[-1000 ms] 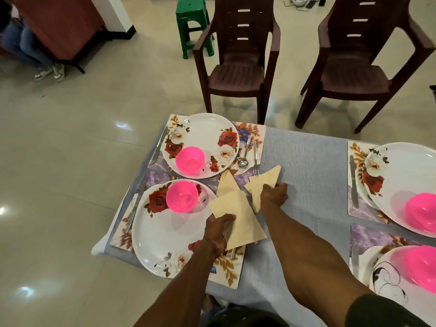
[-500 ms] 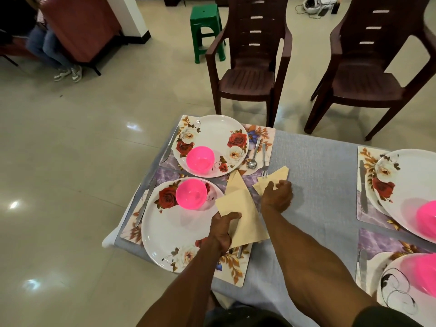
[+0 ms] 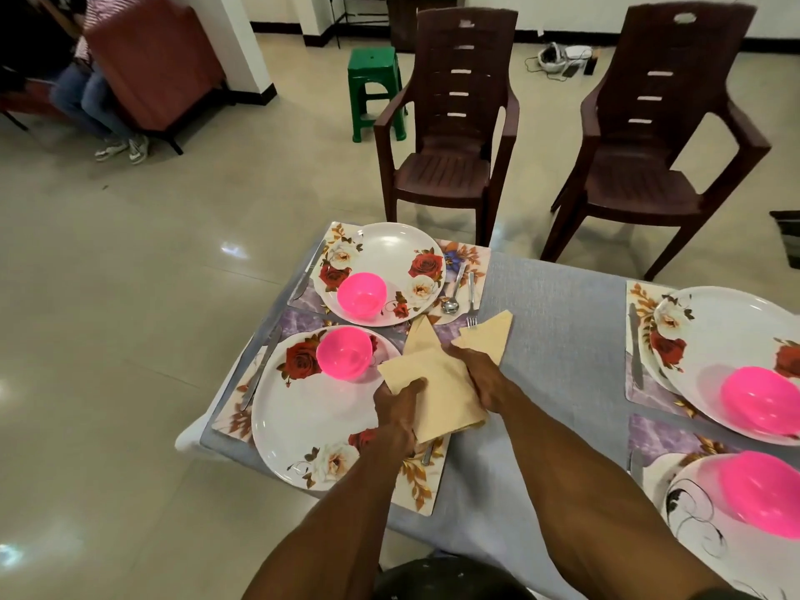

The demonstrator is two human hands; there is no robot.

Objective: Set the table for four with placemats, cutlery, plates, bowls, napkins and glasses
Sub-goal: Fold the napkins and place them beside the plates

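On the grey tablecloth (image 3: 558, 322) at centre frame, our left hand (image 3: 396, 404) pinches the near napkin (image 3: 437, 391); our right hand (image 3: 478, 374) presses its edge. Tugging could drag the fork (image 3: 472, 296) askew.

Beside the near plate (image 3: 303, 426), the near napkin (image 3: 437, 391) and left hand (image 3: 400, 409) hide most of a cutlery piece (image 3: 427, 453); its kind is unclear. Well right of that plate, two plates (image 3: 718, 339) run off the frame's edge.

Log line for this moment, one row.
phase: napkin placing | left hand: grips near napkin | right hand: on near napkin | far napkin: on table | glasses: none visible
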